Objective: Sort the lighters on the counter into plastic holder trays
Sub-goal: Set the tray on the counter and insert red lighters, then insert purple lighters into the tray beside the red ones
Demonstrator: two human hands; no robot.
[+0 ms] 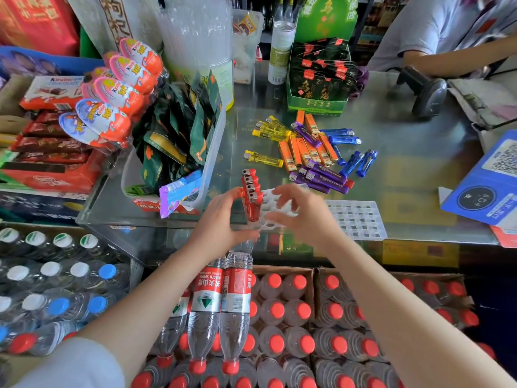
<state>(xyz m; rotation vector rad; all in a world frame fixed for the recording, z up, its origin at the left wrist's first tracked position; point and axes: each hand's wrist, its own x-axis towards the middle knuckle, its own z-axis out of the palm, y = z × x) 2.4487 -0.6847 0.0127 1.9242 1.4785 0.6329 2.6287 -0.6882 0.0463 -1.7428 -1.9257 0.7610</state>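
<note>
Left hand (221, 217) gripping clear tray (275, 204) holding a row of red lighters (251, 194) at the counter (405, 152) edge; right hand (305, 212) relaxed, fingers spread above the tray. Loose lighters (313, 149) piled beyond.

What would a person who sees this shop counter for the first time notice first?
Probably the row of red lighters standing upright in a clear plastic tray near the counter's front edge, between the left hand and the right hand. Behind them, loose yellow, orange, purple and blue lighters lie mixed on the glass counter. Below the counter, red-capped water bottles fill the foreground.
</note>
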